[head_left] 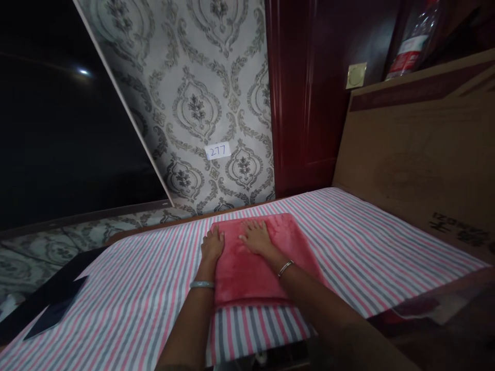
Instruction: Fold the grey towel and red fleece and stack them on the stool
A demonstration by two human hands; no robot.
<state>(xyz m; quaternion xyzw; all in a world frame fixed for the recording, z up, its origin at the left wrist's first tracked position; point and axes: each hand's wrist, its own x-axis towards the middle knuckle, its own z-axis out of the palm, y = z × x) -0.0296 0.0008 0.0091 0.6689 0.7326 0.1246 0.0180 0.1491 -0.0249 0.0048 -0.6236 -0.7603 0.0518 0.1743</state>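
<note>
A red plush cloth, folded into a flat rectangle, lies on a striped cloth that covers the table. My left hand rests at the plush cloth's left edge, palm down, with its fingers apart. Flat on the upper middle of the same cloth lies my right hand, fingers spread. Neither hand grips anything. Faint press marks show in the pile at the cloth's upper right.
On the left stands a large dark screen. A cardboard box stands at the right, with a plastic bottle above its edge. A dark flat object lies at the table's left. Patterned wallpaper and a dark red door are behind.
</note>
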